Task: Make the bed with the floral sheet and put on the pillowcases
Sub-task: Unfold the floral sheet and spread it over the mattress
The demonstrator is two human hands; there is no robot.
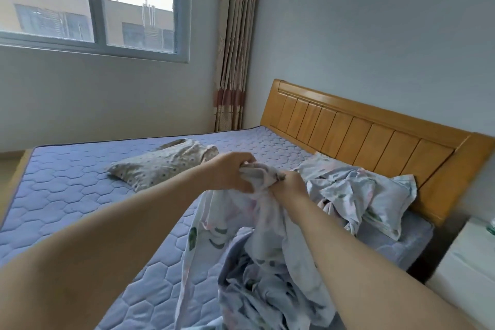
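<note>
Both sets of fingers are closed on the same bunched edge of the pale blue floral cotton sheet (263,254). The left hand (231,173) pinches the fabric from the nine o'clock side, knuckles curled over the fold; the right hand (290,186) clamps it from the three o'clock side, the two fists almost touching. From this raised grip the sheet hangs down toward six o'clock and piles in loose folds on the near part of the lavender quilted mattress (80,195) with its hexagon stitching.

At nine to ten o'clock from the hands, a small-flowered grey pillow (160,163) lies flat on the mattress, well apart from the sheet. At three o'clock, a pillow in a matching pale blue floral pillowcase (375,201) leans crumpled against the slatted honey-coloured wooden headboard (361,134). A white bedside cabinet (466,262) stands at four o'clock, just beside the bed. Toward twelve o'clock a striped brown curtain (235,43) hangs in the corner, with a grey-framed window (96,8) at ten o'clock.
</note>
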